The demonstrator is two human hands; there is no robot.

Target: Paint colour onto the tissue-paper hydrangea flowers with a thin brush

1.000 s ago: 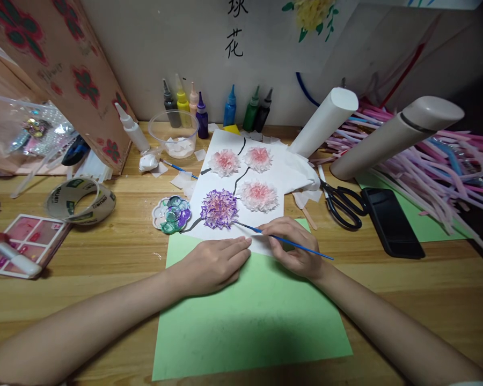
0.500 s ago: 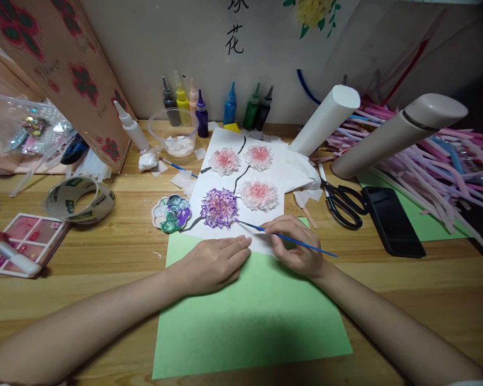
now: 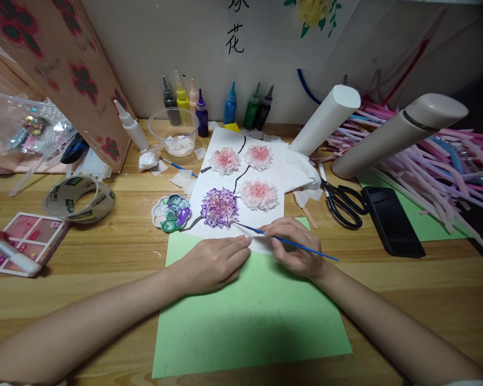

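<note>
Between the fingers of my right hand is a thin blue paintbrush, its tip at the lower right edge of a purple-tipped paper flower. My left hand lies flat, fingers stretched out, across the lower edge of the white paper and the green sheet under it. Three pink-centred paper flowers also sit on the white paper, one of them just right of the purple one. Black painted stems run between them. A flower-shaped paint palette with purple and green paint stands to the left.
Paint bottles line the wall behind a clear bowl of paper pieces. Tape lies left. At right are scissors, a phone, a white bottle, a grey bottle and pipe cleaners.
The brush in my right hand has shifted slightly, its tip a little lower and its handle end dipping. My left hand and the flowers stay where they were.
</note>
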